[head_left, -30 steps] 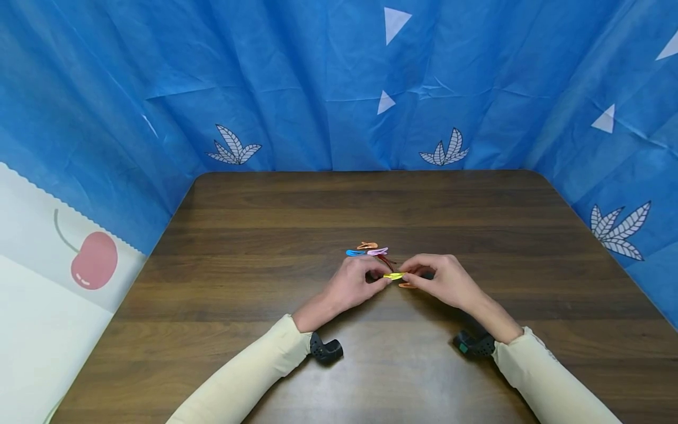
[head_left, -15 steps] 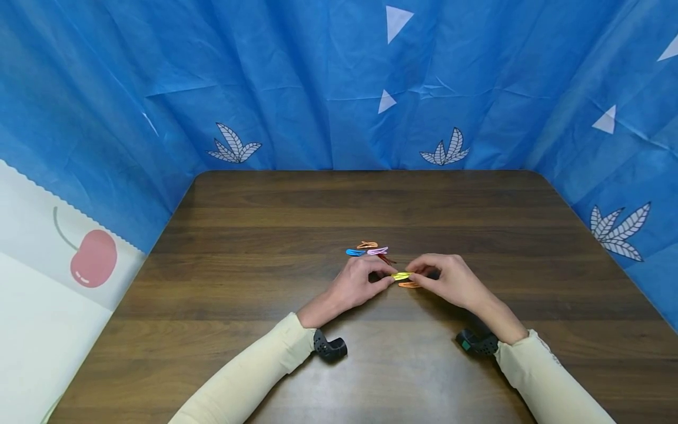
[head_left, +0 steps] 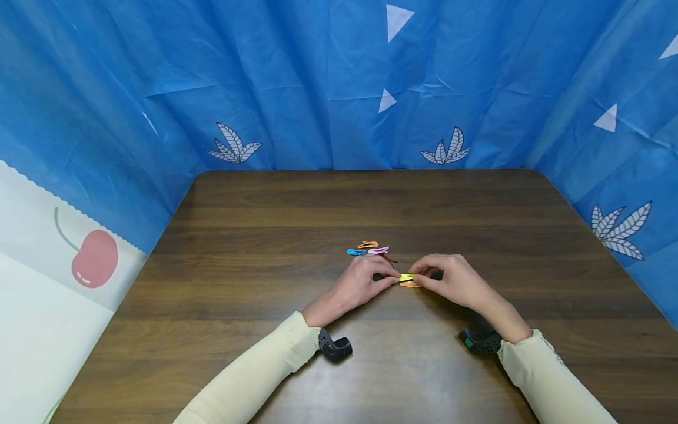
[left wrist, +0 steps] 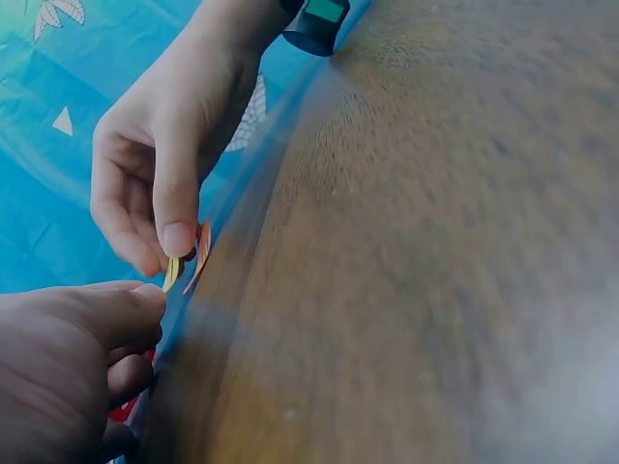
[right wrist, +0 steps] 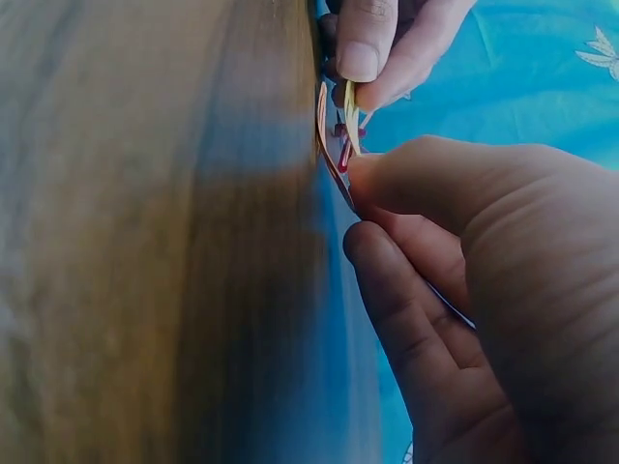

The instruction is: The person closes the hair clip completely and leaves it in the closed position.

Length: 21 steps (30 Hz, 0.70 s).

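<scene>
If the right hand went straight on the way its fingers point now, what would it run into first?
Beyond the yellow clip it pinches, the right hand would likely meet the left hand, at the clip's other end; exact depth is hard to judge.

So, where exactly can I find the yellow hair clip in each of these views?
Head: the yellow hair clip is right of and below centre, between the left hand and the right hand.
Left wrist: the yellow hair clip is left of centre, slightly below mid-height.
Right wrist: the yellow hair clip is slightly right of centre, in the upper half.
Shared landmark: the orange hair clip close beside it.
</scene>
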### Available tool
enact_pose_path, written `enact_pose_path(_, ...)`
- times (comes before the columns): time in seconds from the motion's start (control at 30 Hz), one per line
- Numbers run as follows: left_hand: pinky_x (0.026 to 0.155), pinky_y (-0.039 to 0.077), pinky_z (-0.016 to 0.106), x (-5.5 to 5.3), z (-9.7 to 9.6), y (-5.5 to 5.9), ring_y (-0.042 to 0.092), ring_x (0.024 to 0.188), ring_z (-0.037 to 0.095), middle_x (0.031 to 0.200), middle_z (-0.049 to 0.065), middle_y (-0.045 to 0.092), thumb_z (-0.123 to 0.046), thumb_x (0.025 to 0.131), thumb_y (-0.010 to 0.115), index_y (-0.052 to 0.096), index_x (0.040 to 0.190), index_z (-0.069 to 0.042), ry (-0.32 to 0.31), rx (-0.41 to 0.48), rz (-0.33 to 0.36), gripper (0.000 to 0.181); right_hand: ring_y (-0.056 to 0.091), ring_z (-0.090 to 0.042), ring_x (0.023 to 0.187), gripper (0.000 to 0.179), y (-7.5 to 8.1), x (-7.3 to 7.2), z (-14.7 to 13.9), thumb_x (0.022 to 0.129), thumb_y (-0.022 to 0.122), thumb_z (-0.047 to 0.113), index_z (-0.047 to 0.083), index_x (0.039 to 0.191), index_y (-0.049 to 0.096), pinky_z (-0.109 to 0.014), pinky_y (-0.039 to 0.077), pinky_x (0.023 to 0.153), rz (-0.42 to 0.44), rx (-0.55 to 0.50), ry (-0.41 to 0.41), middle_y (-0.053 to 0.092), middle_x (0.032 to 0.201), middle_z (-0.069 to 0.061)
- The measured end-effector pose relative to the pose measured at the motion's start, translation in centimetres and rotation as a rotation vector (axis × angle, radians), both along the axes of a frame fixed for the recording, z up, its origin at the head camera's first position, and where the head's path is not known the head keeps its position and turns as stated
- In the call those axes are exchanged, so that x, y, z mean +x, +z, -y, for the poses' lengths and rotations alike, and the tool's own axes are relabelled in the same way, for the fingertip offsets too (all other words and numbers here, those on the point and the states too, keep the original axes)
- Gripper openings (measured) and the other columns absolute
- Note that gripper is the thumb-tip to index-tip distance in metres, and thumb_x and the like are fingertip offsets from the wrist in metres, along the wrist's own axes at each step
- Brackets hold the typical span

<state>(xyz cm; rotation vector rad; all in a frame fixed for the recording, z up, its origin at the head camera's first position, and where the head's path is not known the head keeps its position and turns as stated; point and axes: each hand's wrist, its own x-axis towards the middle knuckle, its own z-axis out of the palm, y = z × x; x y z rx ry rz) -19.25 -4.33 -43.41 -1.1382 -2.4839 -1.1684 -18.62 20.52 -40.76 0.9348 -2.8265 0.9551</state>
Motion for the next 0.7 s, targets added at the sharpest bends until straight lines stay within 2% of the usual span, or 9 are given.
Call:
enact_pose_path(0.17, 0.091, 0.054, 0.026, -0.07, -0.27, 0.03, 0.070, 0.099, 0.016, 0.098, 0.001, 0.076, -0.015, 0.094, 0.077, 0.082, 0.101, -0.011, -0.006, -0.042, -0.018, 0.010, 0.068, -0.005, 0.082, 0.015, -0.03, 0.01, -0.18, 0.093, 0.077, 0.010, 0.020, 0.104, 0.077, -0.028, 0.057, 0.071, 0.009, 0.021, -0.010, 0.075, 0.096, 0.009)
enact_pose_path(0.7, 0.093, 0.053, 0.026, 0.06, -0.59, 0.06, 0.069, 0.103, 0.016, 0.103, 0.000, 0.077, -0.017, 0.095, 0.076, 0.083, 0.101, -0.013, 0.022, -0.077, 0.020, 0.009, 0.068, -0.005, 0.083, 0.017, 0.02, -0.02, -0.29, 0.093, 0.077, 0.009, 0.020, 0.106, 0.077, -0.027, 0.057, 0.070, 0.001, 0.054, 0.003, 0.075, 0.099, 0.007)
